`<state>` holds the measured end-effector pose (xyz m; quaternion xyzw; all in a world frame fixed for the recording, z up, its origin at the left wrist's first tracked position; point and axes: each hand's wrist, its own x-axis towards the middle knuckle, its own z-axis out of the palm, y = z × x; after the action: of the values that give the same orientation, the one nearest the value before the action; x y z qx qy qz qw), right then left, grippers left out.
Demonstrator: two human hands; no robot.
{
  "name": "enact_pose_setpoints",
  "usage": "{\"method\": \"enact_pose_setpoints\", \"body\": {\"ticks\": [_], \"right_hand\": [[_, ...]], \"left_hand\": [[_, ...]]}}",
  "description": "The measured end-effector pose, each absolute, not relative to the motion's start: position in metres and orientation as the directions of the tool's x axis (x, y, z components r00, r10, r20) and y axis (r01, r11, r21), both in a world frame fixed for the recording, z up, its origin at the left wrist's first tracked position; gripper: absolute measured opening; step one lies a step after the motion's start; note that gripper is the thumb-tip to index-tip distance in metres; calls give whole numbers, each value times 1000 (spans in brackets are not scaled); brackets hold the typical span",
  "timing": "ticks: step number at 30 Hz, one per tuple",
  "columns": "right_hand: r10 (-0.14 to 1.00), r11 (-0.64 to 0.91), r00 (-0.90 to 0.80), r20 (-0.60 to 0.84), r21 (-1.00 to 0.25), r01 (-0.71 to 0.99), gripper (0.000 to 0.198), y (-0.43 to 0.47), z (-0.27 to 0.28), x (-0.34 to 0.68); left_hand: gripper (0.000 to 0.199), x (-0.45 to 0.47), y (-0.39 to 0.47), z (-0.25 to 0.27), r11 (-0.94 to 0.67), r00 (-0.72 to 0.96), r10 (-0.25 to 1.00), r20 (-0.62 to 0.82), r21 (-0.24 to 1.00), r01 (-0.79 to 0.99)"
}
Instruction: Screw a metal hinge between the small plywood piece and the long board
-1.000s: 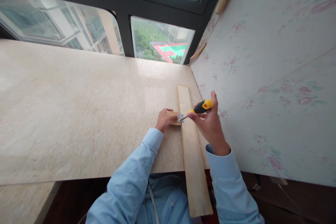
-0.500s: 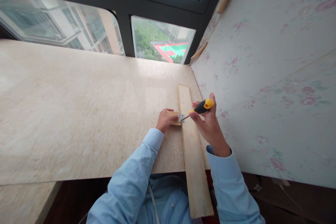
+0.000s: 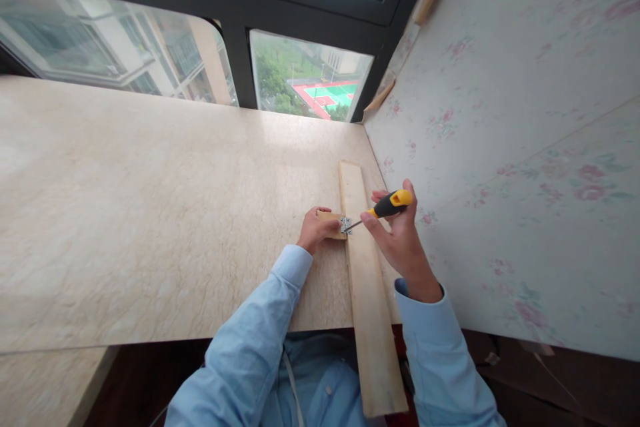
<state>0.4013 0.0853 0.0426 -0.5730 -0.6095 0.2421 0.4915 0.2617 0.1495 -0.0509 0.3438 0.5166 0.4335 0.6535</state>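
Observation:
My right hand holds a screwdriver with a yellow and black handle. Its shaft slants down to the left, and the tip meets a small metal hinge. That hinge lies across the joint between a short wood block and a long wooden board. With fingers closed round the short block, my left hand keeps it against the board's left side, thumb near the hinge. Whether the tip sits in a screw is too small to tell.
The long board overhangs the front edge of the marble-look sill. A wall with floral paper rises close on the right of my right hand. Dark window frames stand at the back.
My right hand and the screwdriver handle have shifted slightly to the right, and the fingers have changed position on the handle. The left hand, block and board stay put.

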Motion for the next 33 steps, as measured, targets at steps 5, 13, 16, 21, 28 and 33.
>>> {"method": "enact_pose_setpoints", "body": {"ticks": [5, 13, 16, 21, 28, 33], "right_hand": [[953, 221, 125, 275, -917, 332, 82, 84, 44, 405], [931, 180, 213, 296, -882, 436, 97, 85, 48, 407], [958, 248, 80, 276, -934, 256, 85, 82, 48, 408], [929, 100, 281, 240, -896, 433, 93, 82, 54, 410], [941, 238, 165, 297, -923, 303, 87, 83, 46, 409], [937, 189, 197, 288, -893, 408, 82, 83, 52, 409]], "left_hand": [[47, 262, 150, -51, 400, 89, 917, -390, 891, -216], [46, 260, 150, -54, 388, 100, 921, -375, 899, -201], [46, 261, 152, -53, 412, 108, 911, -398, 884, -222], [46, 260, 154, -50, 439, 128, 899, -420, 871, -221], [47, 261, 152, -51, 427, 122, 904, -410, 874, -232], [49, 261, 153, -52, 427, 101, 904, -415, 879, -213]]}}
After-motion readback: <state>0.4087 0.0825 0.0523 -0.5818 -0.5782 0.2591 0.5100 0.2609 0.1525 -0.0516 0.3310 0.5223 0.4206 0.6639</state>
